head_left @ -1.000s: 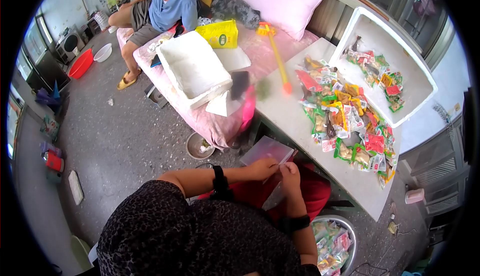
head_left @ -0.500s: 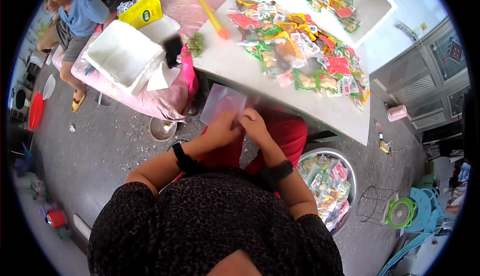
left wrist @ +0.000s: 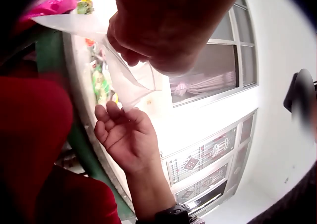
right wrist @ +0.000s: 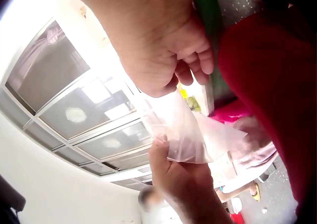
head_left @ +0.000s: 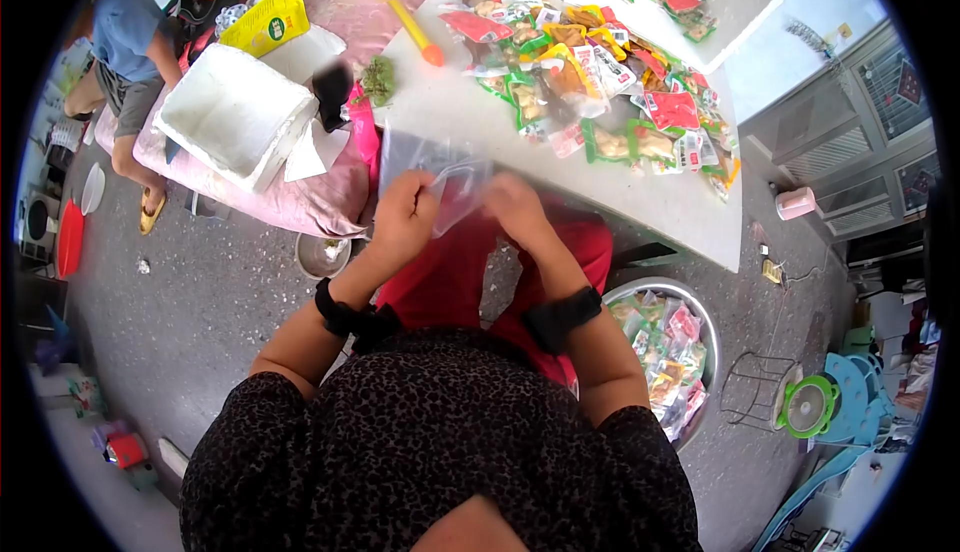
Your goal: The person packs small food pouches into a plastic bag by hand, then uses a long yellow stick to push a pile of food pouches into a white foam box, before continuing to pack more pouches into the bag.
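A clear plastic bag (head_left: 458, 174) is stretched between both hands over the lap, by the table's near edge. My left hand (head_left: 403, 217) grips one side of it; in the right wrist view its thumb presses on the plastic (right wrist: 185, 140). My right hand (head_left: 518, 210), blurred in the head view, pinches the opposite edge between thumb and fingers, as the left wrist view shows. The bag's mouth stands partly spread, with no contents visible. Beyond it on the table (head_left: 700, 217) lies a heap of small sealed food packets (head_left: 600, 82) with green, red and yellow wrappers.
A white foam box (head_left: 745, 12) with more packets lies tipped at the table's back. Below right, a metal basin (head_left: 712, 352) holds several bagged packets. An empty foam box (head_left: 225, 112) sits on the pink-covered bed (head_left: 330, 187), where another person (head_left: 130, 42) sits. A bowl (head_left: 318, 257) is on the floor.
My hands, close together before, have moved apart, the left one leftward and up, spreading the bag between them. The head view has swung rightward and down since the first frame.
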The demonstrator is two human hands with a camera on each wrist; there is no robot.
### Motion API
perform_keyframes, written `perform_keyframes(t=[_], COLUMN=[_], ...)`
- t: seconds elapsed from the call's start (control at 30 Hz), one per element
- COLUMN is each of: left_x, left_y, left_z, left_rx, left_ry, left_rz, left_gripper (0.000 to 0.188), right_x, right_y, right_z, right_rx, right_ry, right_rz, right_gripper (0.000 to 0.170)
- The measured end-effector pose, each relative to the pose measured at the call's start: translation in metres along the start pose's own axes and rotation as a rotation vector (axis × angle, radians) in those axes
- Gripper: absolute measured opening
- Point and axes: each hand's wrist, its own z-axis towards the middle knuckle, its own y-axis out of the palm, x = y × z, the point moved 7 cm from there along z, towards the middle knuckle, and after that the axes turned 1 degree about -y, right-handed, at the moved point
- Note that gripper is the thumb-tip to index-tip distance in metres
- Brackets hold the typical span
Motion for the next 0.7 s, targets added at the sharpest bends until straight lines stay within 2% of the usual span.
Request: perform_keyframes(t=[0.07, 0.13, 0.2, 0.27, 0.3, 0.4, 0.5, 0.6, 0.7], left_x=[0.036, 0.045, 0.043, 0.021, 0.011, -0.021, -0.045, -0.053, -0.053], left_y=[-0.010, -0.002, 0.010, 0.032, 0.044, 0.076, 0.102, 0.118, 0.125], left_z=[0.015, 0.030, 0.047, 0.062, 0.069, 0.080, 0.081, 0.081, 0.083], left_rx=[0.074, 0.054, 0.020, -0.067, -0.126, -0.226, -0.269, -0.302, -0.355], left_ry=[0.254, 0.338, 0.386, 0.288, 0.232, 0.111, 0.004, -0.064, -0.083], left_rz=[0.111, 0.213, 0.343, 0.449, 0.490, 0.516, 0.476, 0.446, 0.473], left_gripper=[0.012, 0.008, 0.006, 0.007, 0.009, 0.013, 0.014, 0.015, 0.016], right_x=[-0.001, -0.005, -0.006, 0.001, 0.014, 0.025, 0.004, 0.020, 0.032], right_y=[-0.007, -0.015, -0.019, -0.025, -0.028, -0.067, -0.104, -0.122, -0.121], right_z=[0.013, 0.025, 0.032, 0.044, 0.051, 0.071, 0.090, 0.117, 0.130], right_rx=[0.058, 0.134, 0.114, 0.069, 0.024, 0.184, 0.355, 0.375, 0.304], right_ry=[0.047, 0.030, 0.124, 0.165, 0.188, -0.046, -0.204, -0.277, -0.167], right_rz=[0.037, 0.077, 0.053, -0.018, 0.038, -0.017, -0.531, -0.819, -0.921], right_gripper=[0.006, 0.007, 0.009, 0.009, 0.011, 0.013, 0.021, 0.028, 0.032])
